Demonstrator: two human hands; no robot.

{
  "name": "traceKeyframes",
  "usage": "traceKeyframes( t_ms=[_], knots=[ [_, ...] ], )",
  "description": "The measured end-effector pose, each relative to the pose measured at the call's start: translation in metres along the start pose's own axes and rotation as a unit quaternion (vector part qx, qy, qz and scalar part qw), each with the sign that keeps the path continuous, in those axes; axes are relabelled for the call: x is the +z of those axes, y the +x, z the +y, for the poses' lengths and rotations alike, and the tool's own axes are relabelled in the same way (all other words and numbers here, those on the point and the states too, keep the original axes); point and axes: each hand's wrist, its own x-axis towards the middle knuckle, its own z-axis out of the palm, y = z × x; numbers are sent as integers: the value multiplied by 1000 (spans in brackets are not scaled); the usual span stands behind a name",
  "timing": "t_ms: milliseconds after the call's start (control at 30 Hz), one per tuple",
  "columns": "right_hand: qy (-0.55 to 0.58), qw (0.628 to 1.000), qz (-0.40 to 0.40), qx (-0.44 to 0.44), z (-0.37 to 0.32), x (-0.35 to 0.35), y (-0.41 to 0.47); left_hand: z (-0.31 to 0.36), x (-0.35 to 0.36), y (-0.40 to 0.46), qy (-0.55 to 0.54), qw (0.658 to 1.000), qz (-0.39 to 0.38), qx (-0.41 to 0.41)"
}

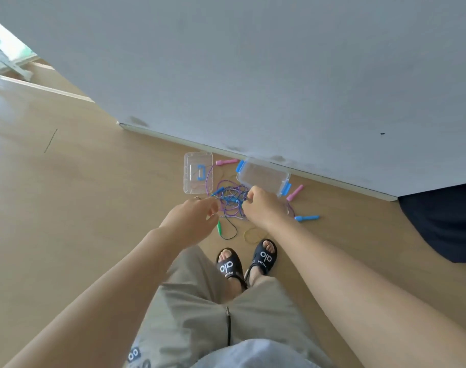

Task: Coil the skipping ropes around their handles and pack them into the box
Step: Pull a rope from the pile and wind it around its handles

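On the floor by the wall, beside the open clear box [263, 176], left hand [192, 217] and right hand [263, 205] fingers pinch the tangled skipping ropes [231, 201]; risk: pulling apart may tighten knots, since cords interloop.

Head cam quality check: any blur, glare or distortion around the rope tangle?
Head view: strong wide-angle bend, the wall base runs slanted and both forearms stretch large; soft overall, the rope tangle between left hand and right hand smears into thin lines; blown-out highlight at the upper left corner; light on the floor even, no hard shadows.
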Motion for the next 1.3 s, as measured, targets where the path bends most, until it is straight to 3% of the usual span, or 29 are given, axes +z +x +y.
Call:
traceKeyframes(
  t_ms=[333,567,667,867,1100,1300],
  knots=[
    [108,990,34,86,12,55,109,-77,1,129,53,995,-72,36],
    [166,967,26,189,48,188,269,-160,121,305,79,979,-153,104],
    [181,959,16,216,77,253,337,-196,184,363,92,975,-152,132],
    [190,950,-18,245,146,352,451,-266,306,446,124,964,-202,120],
    [191,956,9,223,204,427,532,-291,399,515,144,965,-182,120],
    [67,977,128,154,220,448,549,-289,423,522,131,970,-158,130]
  ],
)
